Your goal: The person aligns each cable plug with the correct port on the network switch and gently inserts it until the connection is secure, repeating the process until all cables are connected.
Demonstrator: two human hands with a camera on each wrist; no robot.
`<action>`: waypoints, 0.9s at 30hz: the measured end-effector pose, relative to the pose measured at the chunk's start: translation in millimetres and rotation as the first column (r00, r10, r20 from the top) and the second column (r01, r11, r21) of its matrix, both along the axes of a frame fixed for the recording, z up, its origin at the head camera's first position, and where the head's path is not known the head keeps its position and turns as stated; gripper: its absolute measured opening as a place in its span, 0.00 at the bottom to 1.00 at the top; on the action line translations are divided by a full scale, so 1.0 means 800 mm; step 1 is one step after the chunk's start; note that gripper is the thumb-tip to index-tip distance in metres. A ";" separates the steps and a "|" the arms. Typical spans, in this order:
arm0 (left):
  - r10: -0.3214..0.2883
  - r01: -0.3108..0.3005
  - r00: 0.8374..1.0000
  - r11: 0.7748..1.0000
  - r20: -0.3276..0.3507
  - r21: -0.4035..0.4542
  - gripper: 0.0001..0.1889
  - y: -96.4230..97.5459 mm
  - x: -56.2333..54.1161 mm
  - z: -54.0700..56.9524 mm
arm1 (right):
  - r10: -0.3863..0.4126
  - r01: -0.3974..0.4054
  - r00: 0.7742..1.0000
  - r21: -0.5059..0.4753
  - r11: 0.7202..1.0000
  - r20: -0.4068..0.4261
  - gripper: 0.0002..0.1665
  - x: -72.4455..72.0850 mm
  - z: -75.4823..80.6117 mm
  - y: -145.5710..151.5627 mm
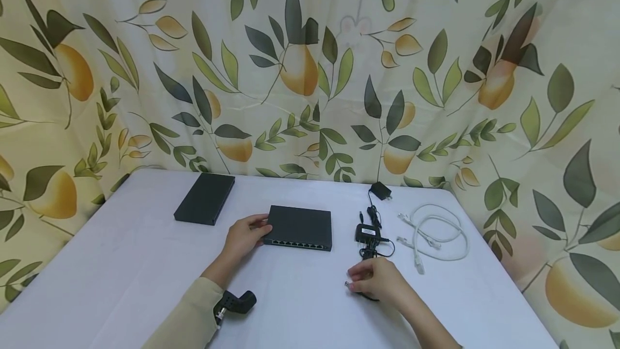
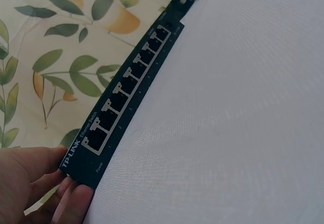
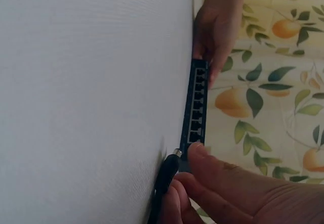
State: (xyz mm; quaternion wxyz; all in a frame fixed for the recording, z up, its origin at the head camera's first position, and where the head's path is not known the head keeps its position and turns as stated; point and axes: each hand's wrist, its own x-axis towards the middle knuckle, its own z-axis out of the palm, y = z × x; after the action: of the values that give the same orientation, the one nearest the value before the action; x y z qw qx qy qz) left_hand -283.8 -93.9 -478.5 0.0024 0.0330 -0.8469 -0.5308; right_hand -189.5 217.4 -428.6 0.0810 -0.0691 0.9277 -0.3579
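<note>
A black Ethernet switch (image 1: 300,225) with a row of ports along its front lies mid-table, its TP-LINK lettering legible in the left wrist view. My left hand (image 1: 244,238) pinches its left end, thumb on one side and fingers on the other (image 2: 76,198). My right hand (image 1: 380,280), to the right and nearer than the switch, pinches a black power plug (image 3: 166,173) between thumb and fingers. The plug's metal tip (image 3: 177,152) sticks out toward the switch in the head view, apart from it. A black cord trails from the plug beneath the hand.
A second black flat box (image 1: 205,198) lies at the back left. Two black power adapters (image 1: 381,190) with bundled cords are right of the switch. Farther right is a coiled white network cable (image 1: 466,238). A patterned curtain (image 1: 300,139) hangs behind the white table (image 1: 121,263).
</note>
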 end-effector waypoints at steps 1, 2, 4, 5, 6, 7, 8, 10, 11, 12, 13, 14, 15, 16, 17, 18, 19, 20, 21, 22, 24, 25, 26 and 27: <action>0.001 -0.001 1.000 1.000 -0.001 0.001 0.22 0.000 0.000 0.000 | -0.002 0.002 1.000 0.001 1.000 -0.006 0.14 0.000 -0.001 -0.001; -0.001 0.001 1.000 1.000 -0.004 0.000 0.22 0.000 0.000 0.000 | -0.003 0.003 1.000 0.001 1.000 -0.008 0.14 0.001 -0.001 -0.002; -0.002 0.002 1.000 1.000 -0.007 -0.004 0.22 0.000 0.000 0.000 | -0.002 0.002 1.000 0.000 1.000 -0.011 0.14 0.002 -0.002 -0.002; -0.002 0.002 1.000 1.000 -0.009 -0.006 0.21 0.000 0.000 0.000 | -0.003 0.003 1.000 0.000 1.000 -0.013 0.14 0.002 -0.002 -0.002; -0.002 0.002 1.000 1.000 -0.011 -0.009 0.21 0.001 0.000 0.001 | -0.008 0.008 1.000 0.003 1.000 -0.012 0.14 0.003 -0.002 -0.003; 0.001 -0.001 1.000 1.000 -0.008 -0.011 0.21 0.001 0.001 0.001 | -0.012 0.012 1.000 0.003 1.000 -0.012 0.13 0.003 -0.002 -0.003; 0.004 -0.004 1.000 1.000 -0.004 -0.010 0.21 0.001 0.001 0.002 | -0.015 0.016 1.000 0.008 1.000 -0.017 0.13 0.003 -0.002 -0.003; 0.006 -0.006 1.000 1.000 -0.006 -0.012 0.22 0.001 0.001 0.002 | -0.026 0.027 0.999 0.015 1.000 -0.021 0.11 0.004 -0.002 -0.004; 0.005 -0.005 1.000 1.000 -0.006 -0.012 0.21 0.001 0.001 0.002 | -0.033 0.034 0.999 0.021 0.999 -0.021 0.11 0.004 -0.002 -0.005; 0.006 -0.006 1.000 1.000 -0.004 -0.011 0.21 0.001 0.001 0.002 | -0.040 0.041 0.999 0.028 0.999 -0.019 0.10 0.004 -0.001 -0.006; 0.006 -0.006 1.000 1.000 -0.003 -0.011 0.21 0.001 0.001 0.002 | -0.046 0.046 0.999 0.033 0.998 -0.018 0.10 0.004 -0.001 -0.007; 0.006 -0.006 1.000 1.000 -0.004 -0.013 0.21 0.001 0.001 0.003 | -0.051 0.052 0.999 0.038 0.998 -0.016 0.09 0.004 -0.001 -0.009; 0.007 -0.007 1.000 1.000 -0.004 -0.014 0.21 0.001 0.000 0.003 | -0.056 0.056 0.998 0.042 0.998 -0.013 0.09 0.004 -0.001 -0.010; 0.008 -0.008 1.000 1.000 -0.002 -0.013 0.22 0.000 0.000 0.003 | -0.057 0.058 0.998 0.048 0.997 -0.013 0.09 0.004 -0.001 -0.011; 0.009 -0.009 1.000 1.000 -0.001 -0.011 0.22 0.000 0.000 0.003 | -0.059 0.060 0.998 0.051 0.997 -0.013 0.08 0.004 -0.001 -0.012; 0.011 -0.011 1.000 1.000 -0.002 -0.009 0.22 0.000 -0.001 0.003 | -0.059 0.060 0.998 0.053 0.997 -0.016 0.08 0.003 -0.001 -0.012; 0.012 -0.012 1.000 1.000 -0.004 -0.007 0.22 0.000 -0.001 0.003 | -0.059 0.060 0.998 0.053 0.997 -0.018 0.08 0.003 -0.001 -0.013; 0.013 -0.013 1.000 1.000 -0.005 -0.006 0.22 0.000 -0.001 0.003 | -0.057 0.058 0.998 0.051 0.997 -0.023 0.08 0.003 -0.002 -0.014; 0.012 -0.013 1.000 1.000 -0.007 -0.006 0.21 0.000 -0.001 0.002 | -0.052 0.054 0.998 0.047 0.997 -0.028 0.08 0.003 -0.002 -0.014; 0.011 -0.011 1.000 1.000 -0.012 -0.009 0.21 0.000 -0.002 0.002 | -0.048 0.050 0.998 0.042 0.998 -0.032 0.08 0.003 -0.002 -0.015; 0.009 -0.009 1.000 1.000 -0.014 -0.013 0.21 0.001 -0.002 0.001 | -0.041 0.043 0.998 0.029 0.999 -0.049 0.08 0.002 -0.003 -0.016; 0.008 -0.009 1.000 1.000 -0.014 -0.015 0.21 0.001 -0.002 0.001 | -0.040 0.041 0.998 0.023 0.999 -0.058 0.08 0.002 -0.003 -0.017; 0.008 -0.008 1.000 1.000 -0.015 -0.016 0.21 0.001 -0.002 0.000 | -0.040 0.041 0.997 0.017 0.999 -0.064 0.08 0.002 -0.003 -0.018; 0.009 -0.009 1.000 1.000 -0.015 -0.018 0.21 0.001 -0.002 0.000 | -0.040 0.042 0.997 0.015 0.999 -0.073 0.09 0.001 -0.003 -0.019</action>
State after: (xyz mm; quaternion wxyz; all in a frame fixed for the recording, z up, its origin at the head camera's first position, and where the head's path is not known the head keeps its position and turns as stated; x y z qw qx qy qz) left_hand -285.7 -93.3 -478.5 0.0113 0.0331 -0.8513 -0.5235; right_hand -188.8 202.3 -430.7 0.0407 -0.0623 0.9341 -0.3493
